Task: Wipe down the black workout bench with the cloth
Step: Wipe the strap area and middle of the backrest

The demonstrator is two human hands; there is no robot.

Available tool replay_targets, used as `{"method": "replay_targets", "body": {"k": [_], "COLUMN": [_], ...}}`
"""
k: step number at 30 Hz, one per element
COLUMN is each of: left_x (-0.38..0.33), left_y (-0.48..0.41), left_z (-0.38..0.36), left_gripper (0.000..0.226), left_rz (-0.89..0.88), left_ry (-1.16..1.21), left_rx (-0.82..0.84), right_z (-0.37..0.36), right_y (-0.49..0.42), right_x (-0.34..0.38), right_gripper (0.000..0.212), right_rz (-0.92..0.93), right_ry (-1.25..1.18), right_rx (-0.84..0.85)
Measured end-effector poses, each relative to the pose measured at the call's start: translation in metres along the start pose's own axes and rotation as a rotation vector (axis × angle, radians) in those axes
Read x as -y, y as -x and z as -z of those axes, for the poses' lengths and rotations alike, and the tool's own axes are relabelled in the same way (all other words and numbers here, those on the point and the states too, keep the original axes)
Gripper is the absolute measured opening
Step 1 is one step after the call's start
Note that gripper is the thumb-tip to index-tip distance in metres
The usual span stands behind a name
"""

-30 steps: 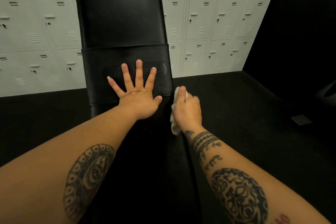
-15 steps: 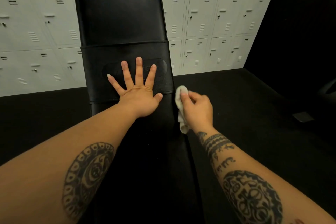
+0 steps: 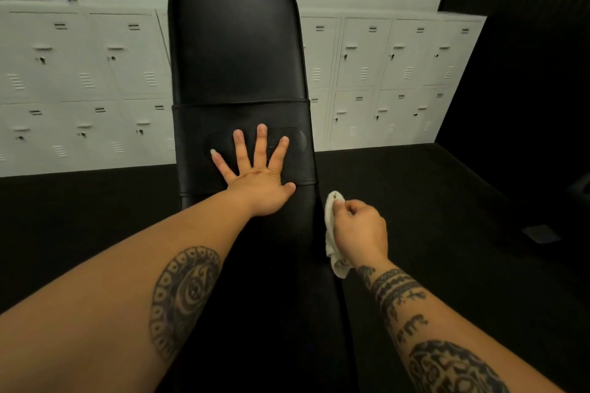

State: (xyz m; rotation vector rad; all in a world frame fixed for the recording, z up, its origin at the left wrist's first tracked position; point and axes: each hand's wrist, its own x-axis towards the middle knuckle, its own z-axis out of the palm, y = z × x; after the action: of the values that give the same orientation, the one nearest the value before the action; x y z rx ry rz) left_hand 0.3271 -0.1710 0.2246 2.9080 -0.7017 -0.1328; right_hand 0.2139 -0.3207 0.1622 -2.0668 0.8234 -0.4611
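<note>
The black workout bench [image 3: 236, 51] runs up the middle of the view, its padded back rising in front of me. My left hand [image 3: 258, 175] lies flat on the pad with fingers spread, just below a seam. My right hand [image 3: 359, 229] grips a small white cloth [image 3: 332, 233] at the bench's right edge. The cloth hangs down past my wrist against the side of the pad. Part of the cloth is hidden behind my fingers.
White metal lockers [image 3: 83, 83] line the wall behind the bench on both sides. Dark floor [image 3: 447, 201] surrounds the bench. A small grey plate [image 3: 541, 233] lies on the floor at the right, and a black wall [image 3: 526, 41] stands at the far right.
My right hand has slid the cloth down and slightly outward along the bench's right edge. The camera has tilted, showing the bench's rounded top. My left hand has stayed in place.
</note>
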Motion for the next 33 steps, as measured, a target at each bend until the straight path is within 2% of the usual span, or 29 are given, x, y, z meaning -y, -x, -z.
{"method": "replay_targets", "body": {"k": [3,6,8,10,11,14,16,17,19,21,22,23,25,27,30,33], "left_x": [0.001,0.004,0.007,0.015,0.022,0.056,0.084,0.097,0.119,0.137,0.143,0.145,0.139,0.127,0.112,0.118], "left_y": [0.007,0.023,0.039,0.062,0.071,0.096,0.108,0.113,0.116,0.115,0.113,0.109,0.097,0.080,0.066,0.066], "left_z": [0.019,0.036,0.039,0.039,0.039,0.039,0.038,0.034,0.026,0.018,0.013,0.009,0.001,-0.009,-0.029,-0.043], "left_gripper": [0.075,0.049,0.040,0.035,0.033,0.033,0.033,0.035,0.042,0.048,0.049,0.049,0.048,0.051,0.057,0.057], "left_rz": [0.008,-0.002,-0.021,0.005,0.025,0.054,0.085,0.113,0.237,0.377,0.420,0.434,0.412,0.365,0.297,0.349], "left_ry": [0.145,0.363,0.737,1.154,1.272,1.215,1.115,1.080,1.058,1.059,1.065,1.078,1.125,1.141,1.035,1.013], "left_rx": [0.010,-0.207,-0.258,-0.160,-0.137,-0.266,-0.343,-0.386,-0.506,-0.614,-0.636,-0.639,-0.625,-0.597,-0.578,-0.590], "right_z": [0.005,0.001,-0.003,-0.008,-0.011,-0.022,-0.030,-0.033,-0.035,-0.028,-0.024,-0.023,-0.027,-0.040,-0.050,-0.049], "right_y": [0.015,0.031,0.041,0.057,0.065,0.081,0.078,0.071,0.047,0.021,0.010,0.000,-0.010,-0.012,-0.015,-0.019], "right_x": [0.035,0.074,0.099,0.122,0.129,0.137,0.134,0.133,0.129,0.126,0.122,0.117,0.106,0.094,0.086,0.084], "right_gripper": [0.031,0.027,0.021,0.021,0.025,0.034,0.044,0.045,0.037,0.033,0.037,0.045,0.065,0.077,0.079,0.080], "right_rz": [0.150,0.261,0.268,0.236,0.251,0.346,0.406,0.427,0.397,0.282,0.234,0.196,0.157,0.170,0.194,0.223], "right_ry": [-0.147,-0.297,-0.436,-0.626,-0.676,-0.671,-0.518,-0.445,-0.367,-0.292,-0.221,-0.131,0.051,0.066,0.035,0.091], "right_rx": [-0.050,0.004,0.079,0.260,0.350,0.646,0.745,0.680,0.373,0.074,-0.023,-0.067,-0.023,0.038,0.006,-0.017]}}
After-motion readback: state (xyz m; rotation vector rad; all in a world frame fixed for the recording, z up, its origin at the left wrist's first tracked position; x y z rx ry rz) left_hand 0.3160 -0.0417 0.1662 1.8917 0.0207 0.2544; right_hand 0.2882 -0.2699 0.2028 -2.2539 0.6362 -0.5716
